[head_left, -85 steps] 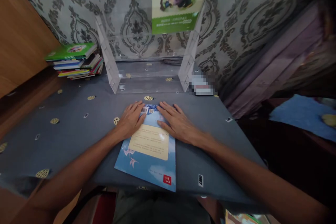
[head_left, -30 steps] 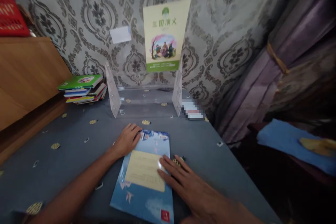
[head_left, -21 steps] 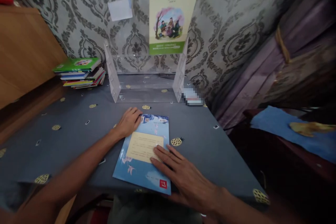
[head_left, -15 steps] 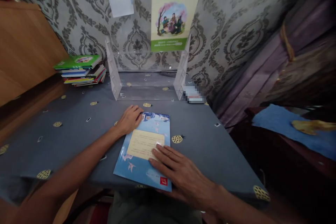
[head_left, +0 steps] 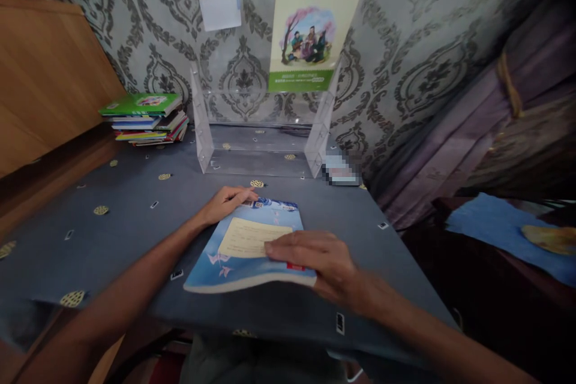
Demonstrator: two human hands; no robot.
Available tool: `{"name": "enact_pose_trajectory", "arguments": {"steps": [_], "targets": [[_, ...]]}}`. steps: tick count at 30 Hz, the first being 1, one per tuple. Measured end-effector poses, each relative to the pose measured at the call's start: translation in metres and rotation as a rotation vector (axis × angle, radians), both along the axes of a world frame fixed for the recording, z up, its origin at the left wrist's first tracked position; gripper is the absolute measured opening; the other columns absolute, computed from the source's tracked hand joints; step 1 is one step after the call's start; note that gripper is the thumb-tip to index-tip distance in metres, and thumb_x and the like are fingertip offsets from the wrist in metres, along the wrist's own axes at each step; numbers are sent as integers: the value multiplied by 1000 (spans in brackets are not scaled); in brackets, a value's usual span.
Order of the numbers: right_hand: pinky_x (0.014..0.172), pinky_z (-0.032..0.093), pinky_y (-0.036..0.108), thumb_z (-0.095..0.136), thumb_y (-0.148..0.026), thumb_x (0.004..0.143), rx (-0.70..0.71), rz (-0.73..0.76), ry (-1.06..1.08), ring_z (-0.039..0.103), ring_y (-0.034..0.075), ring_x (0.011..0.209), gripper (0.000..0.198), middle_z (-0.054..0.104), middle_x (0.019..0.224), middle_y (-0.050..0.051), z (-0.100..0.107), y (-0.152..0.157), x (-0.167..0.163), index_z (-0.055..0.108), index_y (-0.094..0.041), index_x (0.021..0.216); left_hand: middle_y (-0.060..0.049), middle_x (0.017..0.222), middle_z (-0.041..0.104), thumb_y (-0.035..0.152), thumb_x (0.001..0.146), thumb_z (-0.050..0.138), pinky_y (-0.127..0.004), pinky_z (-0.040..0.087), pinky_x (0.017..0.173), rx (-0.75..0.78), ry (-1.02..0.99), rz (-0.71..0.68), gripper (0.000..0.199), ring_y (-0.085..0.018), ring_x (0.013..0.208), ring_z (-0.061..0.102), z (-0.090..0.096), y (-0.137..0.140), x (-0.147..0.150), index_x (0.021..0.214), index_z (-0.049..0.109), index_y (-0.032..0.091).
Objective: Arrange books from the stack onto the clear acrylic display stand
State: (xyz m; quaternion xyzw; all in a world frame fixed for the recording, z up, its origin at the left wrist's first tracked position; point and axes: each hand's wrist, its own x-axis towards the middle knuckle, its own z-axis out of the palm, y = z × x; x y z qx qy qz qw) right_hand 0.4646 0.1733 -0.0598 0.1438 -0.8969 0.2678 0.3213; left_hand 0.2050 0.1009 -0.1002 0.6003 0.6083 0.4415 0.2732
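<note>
The blue book [head_left: 245, 246] lies face-down near the front edge of the counter [head_left: 112, 234], its near edge lifted clear of the cloth so the page block shows. The right hand [head_left: 321, 258] pinches that raised near-right corner, fingers on the cover and thumb apparently beneath. The left hand [head_left: 225, 201] lies flat and spread at the far-left corner, touching it. By the look of it the lift has only begun: the far edge is not yet off the counter. Beyond stands a clear acrylic rack [head_left: 261, 132] bearing a green-and-cream book [head_left: 315, 18]; a stack of books [head_left: 146, 117] sits well apart at the left
</note>
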Motion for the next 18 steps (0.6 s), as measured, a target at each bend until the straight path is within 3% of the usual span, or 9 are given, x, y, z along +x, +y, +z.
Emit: {"name": "enact_pose_trajectory", "arguments": {"steps": [2, 5, 9, 11, 14, 18], "targets": [[81, 59, 24, 55, -32, 100, -107, -36, 17, 74, 15, 91, 26, 78, 101, 5, 12, 7, -6, 68, -20, 119, -10, 103, 78, 64, 95, 39, -44, 40, 112, -28, -210, -4, 61, -29, 125, 61, 1, 0, -1, 89, 79, 18], [69, 58, 24, 60, -36, 97, -260, -202, 47, 72, 15, 74, 22, 78, 87, 1, 28, 18, -18, 75, -23, 105, -12, 96, 78, 78, 87, 37, -44, 44, 107, -39, -471, 18, 74, -30, 112, 67, -2, 1, -3, 82, 79, 18], [57, 53, 26, 63, -48, 92, -490, -406, 223, 64, 15, 62, 30, 69, 69, -1, 35, 38, -40, 74, -23, 79, -9, 103, 77, 79, 76, 58, -45, 45, 106, 157, -761, 154, 65, -30, 118, 63, -8, 5, -3, 94, 75, 19], [57, 53, 27, 64, -52, 90, -594, -424, 287, 61, 14, 61, 34, 65, 67, -2, 35, 49, -51, 70, -22, 73, -9, 106, 76, 79, 72, 64, -44, 46, 105, 226, -795, 131, 67, -31, 123, 60, -9, 7, -3, 100, 73, 19], [58, 53, 27, 66, -54, 87, -721, -389, 296, 60, 13, 60, 34, 65, 67, -3, 36, 61, -63, 69, -22, 75, -12, 98, 77, 76, 70, 69, -42, 51, 97, 192, -710, 84, 64, -32, 114, 65, -8, 9, -2, 93, 74, 16], [59, 54, 28, 68, -56, 84, -818, -336, 281, 61, 14, 62, 35, 66, 69, -2, 38, 72, -77, 69, -22, 79, -9, 80, 76, 75, 70, 70, -37, 58, 83, 211, -688, 210, 61, -28, 94, 72, -6, 12, 3, 80, 72, 15]]}}
